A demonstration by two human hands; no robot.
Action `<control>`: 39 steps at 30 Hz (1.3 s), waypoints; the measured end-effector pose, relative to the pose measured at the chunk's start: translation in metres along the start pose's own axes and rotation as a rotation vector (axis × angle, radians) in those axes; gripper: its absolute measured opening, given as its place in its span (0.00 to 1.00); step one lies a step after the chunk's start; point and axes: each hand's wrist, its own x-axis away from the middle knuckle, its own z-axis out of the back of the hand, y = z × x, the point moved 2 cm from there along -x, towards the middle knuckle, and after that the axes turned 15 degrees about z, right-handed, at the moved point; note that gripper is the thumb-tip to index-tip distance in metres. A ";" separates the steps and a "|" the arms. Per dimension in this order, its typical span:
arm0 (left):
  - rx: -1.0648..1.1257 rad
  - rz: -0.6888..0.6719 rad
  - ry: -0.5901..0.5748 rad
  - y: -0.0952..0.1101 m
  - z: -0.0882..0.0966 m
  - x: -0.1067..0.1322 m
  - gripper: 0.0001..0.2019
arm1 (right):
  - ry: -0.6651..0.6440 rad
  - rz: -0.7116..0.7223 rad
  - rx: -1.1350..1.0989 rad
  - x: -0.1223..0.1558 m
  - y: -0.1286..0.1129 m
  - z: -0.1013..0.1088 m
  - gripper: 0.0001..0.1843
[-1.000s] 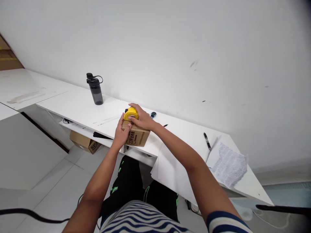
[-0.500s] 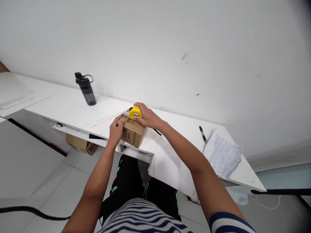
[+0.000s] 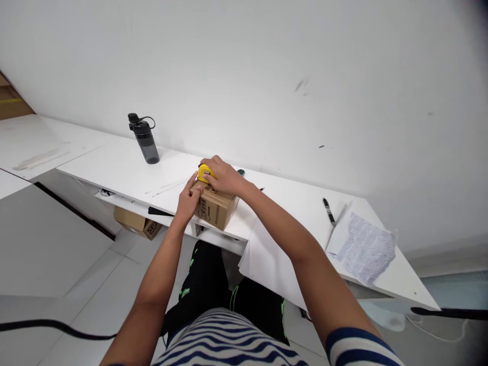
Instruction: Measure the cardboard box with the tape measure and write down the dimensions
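Observation:
A small brown cardboard box [image 3: 218,211] with dark printing sits on the white desk near its front edge. My left hand [image 3: 187,203] is closed on the box's left end, thumb on the top and index finger stretched up beside the tape measure. In my right hand [image 3: 225,178] is a yellow tape measure [image 3: 205,173], gripped from above at the far left of the box top. I cannot make out any blade between the case and my left fingers. The right hand covers part of the box top.
A dark water bottle [image 3: 147,142] stands on the desk [image 3: 114,162] to the left. At right lie a black marker [image 3: 329,211] and a handwritten sheet [image 3: 364,246]. White paper [image 3: 267,264] overhangs the front edge. Another carton [image 3: 137,222] is below the desk, and a wall rises behind.
My right hand has brought the tape measure left along the box, up against my left fingers. The short silver strip of blade seen before is out of sight. The view has shifted slightly.

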 end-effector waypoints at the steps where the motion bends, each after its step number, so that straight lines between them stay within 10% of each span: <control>1: -0.008 -0.001 -0.006 -0.001 0.000 -0.001 0.27 | -0.016 0.005 0.009 -0.002 -0.002 0.001 0.22; 20: -0.426 -0.225 -0.001 0.011 -0.003 -0.004 0.21 | -0.095 -0.152 0.196 0.031 -0.014 0.021 0.23; 29: -0.822 -0.551 0.017 0.031 0.009 -0.015 0.20 | -0.135 -0.184 0.281 0.021 -0.006 0.023 0.22; 39: -0.909 -0.617 -0.107 0.039 0.010 -0.026 0.19 | -0.208 -0.364 0.334 0.107 -0.043 0.063 0.23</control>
